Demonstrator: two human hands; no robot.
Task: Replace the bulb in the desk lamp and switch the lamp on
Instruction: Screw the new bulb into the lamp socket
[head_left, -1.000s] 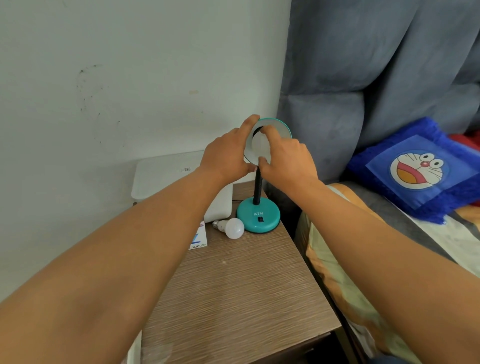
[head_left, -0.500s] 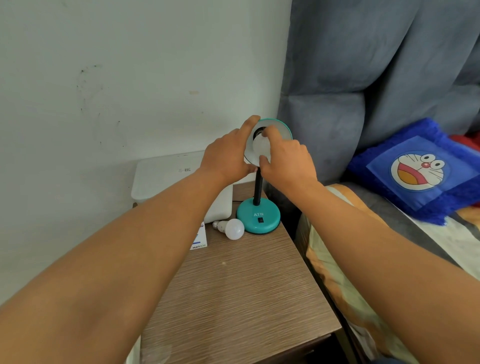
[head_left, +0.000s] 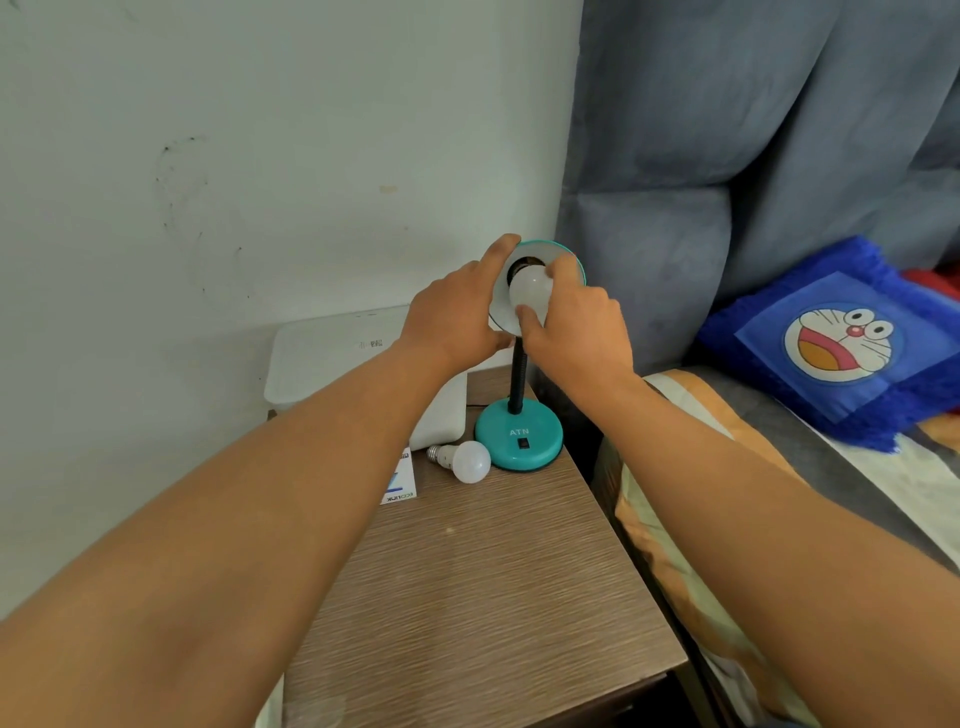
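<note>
A teal desk lamp stands at the back of the wooden bedside table (head_left: 483, 597), with its round base (head_left: 519, 441) bearing a black switch and a black flexible neck. Its shade (head_left: 569, 260) faces me. My left hand (head_left: 457, 317) grips the shade's left rim. My right hand (head_left: 571, 332) holds a white bulb (head_left: 527, 293) with thumb and fingers at the dark socket inside the shade. A second white bulb (head_left: 465, 460) lies on its side on the table, just left of the base.
A white box-like device (head_left: 327, 353) and a white pad (head_left: 441, 415) sit behind the lamp against the wall. A small bulb carton (head_left: 400, 480) lies by my left forearm. A bed with a blue cartoon cushion (head_left: 841, 343) is on the right.
My right hand's fingers have shifted around the bulb in the shade, and more of the bulb now shows. My left hand stays on the shade's rim.
</note>
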